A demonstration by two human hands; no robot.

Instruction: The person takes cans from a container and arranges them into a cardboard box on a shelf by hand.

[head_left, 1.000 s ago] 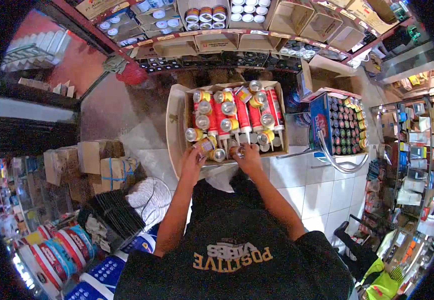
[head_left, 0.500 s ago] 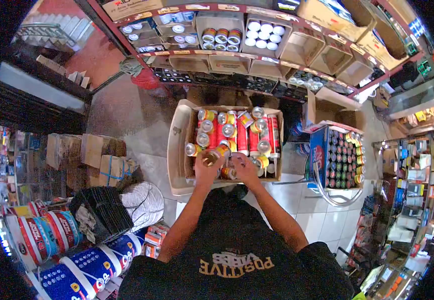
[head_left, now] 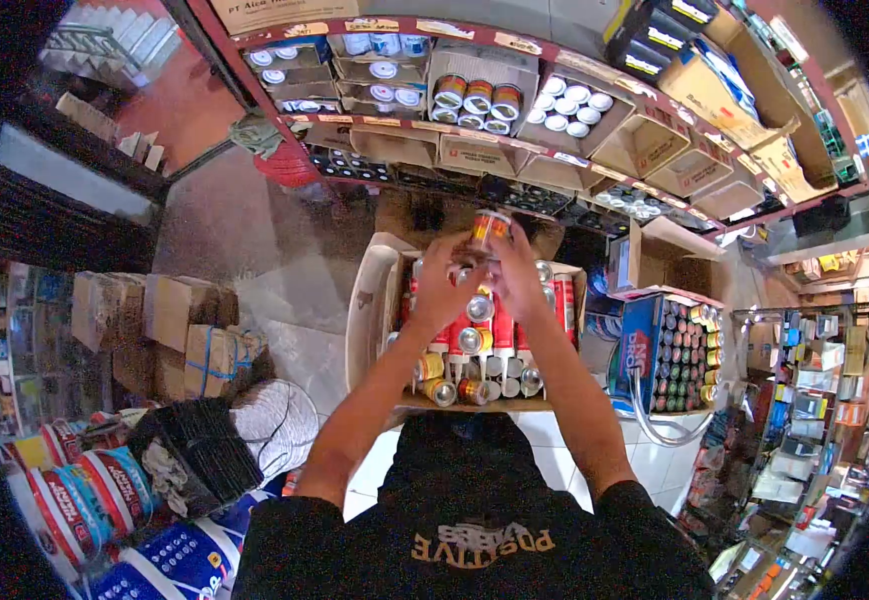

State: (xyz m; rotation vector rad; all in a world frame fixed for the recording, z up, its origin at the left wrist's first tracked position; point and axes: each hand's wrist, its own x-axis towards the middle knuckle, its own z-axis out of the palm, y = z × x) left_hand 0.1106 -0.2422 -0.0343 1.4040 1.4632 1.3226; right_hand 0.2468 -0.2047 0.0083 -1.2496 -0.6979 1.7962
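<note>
A small can (head_left: 492, 226) with an orange-yellow and red label is held up over the far side of an open carton (head_left: 379, 300). My right hand (head_left: 520, 278) closes on its right side. The fingers of my left hand (head_left: 443, 285) curl in at its lower left, and what lies deeper between the palms is partly hidden. Below my hands, the carton holds red tubes (head_left: 504, 333) with pale nozzles lying side by side. Several small yellow-labelled cans (head_left: 475, 341) with silver ends lie on top of them.
Ahead stands a shelf with cans (head_left: 477, 97), white-lidded tins (head_left: 571, 105) and cardboard bins (head_left: 645, 143). To the right is a blue box (head_left: 638, 350) of small cans, beside a curved metal rail (head_left: 655, 425). Paint pails (head_left: 95, 500), a rope coil (head_left: 275, 425) and cartons (head_left: 180, 310) sit left.
Both hands have moved from the near part of the carton up and forward to its far side, with a can between them. The view has shifted, showing more of the shelf.
</note>
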